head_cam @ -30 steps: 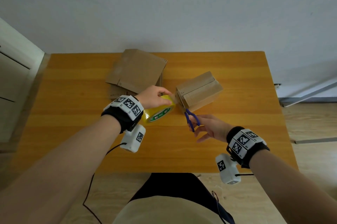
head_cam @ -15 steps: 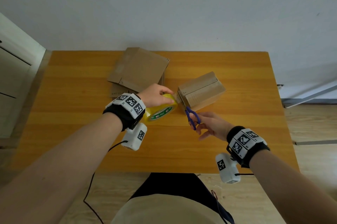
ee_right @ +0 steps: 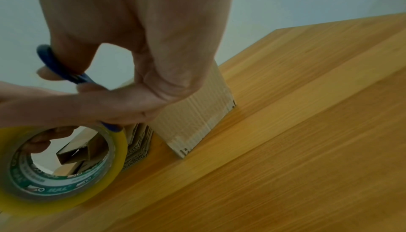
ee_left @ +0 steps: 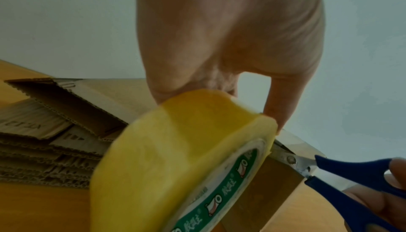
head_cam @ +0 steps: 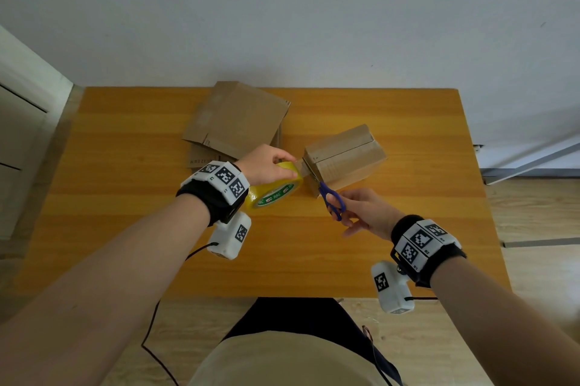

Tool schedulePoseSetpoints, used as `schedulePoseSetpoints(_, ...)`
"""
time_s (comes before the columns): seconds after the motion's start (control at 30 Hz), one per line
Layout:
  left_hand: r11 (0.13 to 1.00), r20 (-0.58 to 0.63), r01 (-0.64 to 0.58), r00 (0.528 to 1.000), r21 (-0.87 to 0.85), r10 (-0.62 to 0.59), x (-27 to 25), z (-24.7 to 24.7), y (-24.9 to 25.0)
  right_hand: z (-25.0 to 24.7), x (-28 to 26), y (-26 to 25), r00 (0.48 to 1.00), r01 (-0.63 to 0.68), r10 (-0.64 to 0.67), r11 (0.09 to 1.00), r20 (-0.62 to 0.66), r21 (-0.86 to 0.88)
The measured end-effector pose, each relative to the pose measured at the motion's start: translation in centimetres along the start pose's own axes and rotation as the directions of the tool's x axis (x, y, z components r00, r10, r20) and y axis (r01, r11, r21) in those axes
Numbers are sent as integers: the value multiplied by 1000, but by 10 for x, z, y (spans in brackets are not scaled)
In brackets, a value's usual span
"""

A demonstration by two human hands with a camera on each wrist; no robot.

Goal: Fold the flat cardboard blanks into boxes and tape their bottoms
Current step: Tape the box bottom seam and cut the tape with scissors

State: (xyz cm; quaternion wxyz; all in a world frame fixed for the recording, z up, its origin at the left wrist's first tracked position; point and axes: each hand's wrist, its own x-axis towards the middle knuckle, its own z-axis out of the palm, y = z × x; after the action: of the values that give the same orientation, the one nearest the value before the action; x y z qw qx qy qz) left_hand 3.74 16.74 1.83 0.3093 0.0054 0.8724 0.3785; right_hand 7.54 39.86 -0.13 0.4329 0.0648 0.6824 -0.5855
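Blanks [head_cam: 235,121]: flat stack at tabletop's far middle, not yet folded.
Left hand [head_cam: 266,164]: fingers curled round the tape roll [head_cam: 273,192], just left of the box.
Box [head_cam: 343,156]: folded, flaps closed, tape strip stretched from roll to its near end; cutting looks like the step in hand.
Right hand [head_cam: 365,211]: fingers through the scissors [head_cam: 332,200], blades at the strip.
Tabletop [head_cam: 408,228]: orange wood.
Room: pale wall behind, wood floor on the right.

Clearance around the folded box [head_cam: 343,157]

Flat blanks [head_cam: 235,121] blocked its left; bare table [head_cam: 423,140] lay open to its right and behind.
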Motion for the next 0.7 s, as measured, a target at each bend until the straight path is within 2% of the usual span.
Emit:
schedulePoseSetpoints(0.3, 999, -18, -11, 1000, 51, 12, 1, 2, 1, -2, -4, -2, 999, 10, -13, 998, -49, -64)
schedulePoseSetpoints(0.47, 981, -62, -2, 998, 195, 15, 3, 6, 4, -4, -6, -4, 999, 18, -23, 995, -45, -102)
schedulePoseSetpoints(0.6, 950, -53, 34, 998, 310, -18, 3, 5, 4, -9, -9, -4, 998, 24, -29, 994, -54, -107)
schedulePoseSetpoints(0.7, 951, -52, 66, 997, 301, -52, 1, 3, -4, -18, -12, -5, 999, 1, -7, 992, -50, -130)
